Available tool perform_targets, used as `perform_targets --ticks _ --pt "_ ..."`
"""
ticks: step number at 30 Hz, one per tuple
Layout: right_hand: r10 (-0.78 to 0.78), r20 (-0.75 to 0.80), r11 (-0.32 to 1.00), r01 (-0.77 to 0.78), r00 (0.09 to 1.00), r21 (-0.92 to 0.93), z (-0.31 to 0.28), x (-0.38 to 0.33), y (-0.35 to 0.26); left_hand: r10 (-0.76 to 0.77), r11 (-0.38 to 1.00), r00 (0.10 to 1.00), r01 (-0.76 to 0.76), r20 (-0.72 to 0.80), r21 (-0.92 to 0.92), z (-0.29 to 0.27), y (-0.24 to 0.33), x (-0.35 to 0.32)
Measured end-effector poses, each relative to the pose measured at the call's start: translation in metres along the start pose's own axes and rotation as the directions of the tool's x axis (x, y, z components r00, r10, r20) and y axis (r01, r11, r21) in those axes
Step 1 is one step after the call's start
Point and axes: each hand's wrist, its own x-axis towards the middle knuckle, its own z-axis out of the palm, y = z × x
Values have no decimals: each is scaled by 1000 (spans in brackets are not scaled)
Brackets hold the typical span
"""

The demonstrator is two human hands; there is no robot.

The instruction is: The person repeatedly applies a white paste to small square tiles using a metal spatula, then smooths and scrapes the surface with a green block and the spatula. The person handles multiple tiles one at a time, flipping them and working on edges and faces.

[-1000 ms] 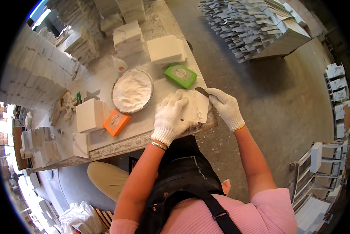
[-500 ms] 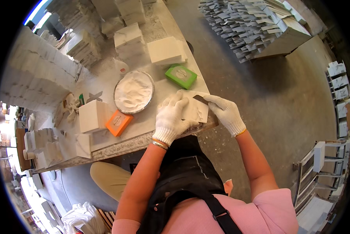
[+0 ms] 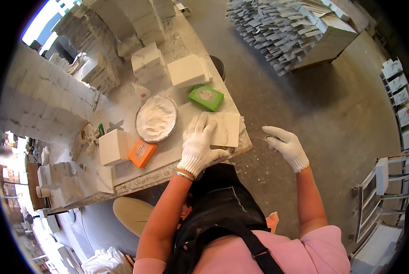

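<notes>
My left hand (image 3: 197, 144), in a white knit glove, lies flat with spread fingers on the left part of a pale, grey-veined stone tile (image 3: 227, 129) at the table's corner. My right hand (image 3: 285, 147), gloved too, is off the table's edge to the right, its thumb and fingers pinched together. A thin edge shows at its fingertips, likely the dark flat scraper blade seen half a second ago, now nearly edge-on. Beyond the tile sits a green block (image 3: 206, 97). A round pan of white paste or powder (image 3: 156, 118) and an orange block (image 3: 143, 153) are left of my left hand.
White tile stacks stand on the table (image 3: 136, 177), one stack (image 3: 114, 147) beside the orange block and another (image 3: 186, 71) behind the green one. Tall stone piles (image 3: 42, 93) rise at the left. A pile of stone strips (image 3: 286, 32) and a metal rack (image 3: 382, 192) stand on the right.
My right hand has left the tile and moved right, off the table's edge, taking the scraper along. The tile's surface now looks smooth where white residue lay. My left hand stays on it.
</notes>
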Motion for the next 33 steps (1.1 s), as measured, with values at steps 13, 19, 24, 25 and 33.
perform_targets --ticks 13,19,24,25,33 --pt "90 -134 969 -56 987 241 13 -1 31 391 848 920 -372 -27 -378 11 56 -30" --pt "96 -130 929 -43 987 367 22 0 39 47 997 995 -41 -83 72 9 52 -4" --pt "125 -107 911 -71 986 407 35 -3 30 -42 992 999 41 7 118 22 52 13" --pt "123 -103 911 -71 987 407 35 -3 29 -24 994 1000 23 8 105 23 50 12" --pt "111 -131 911 -48 985 410 40 -6 17 22 900 976 -113 -214 -421 6 15 -4"
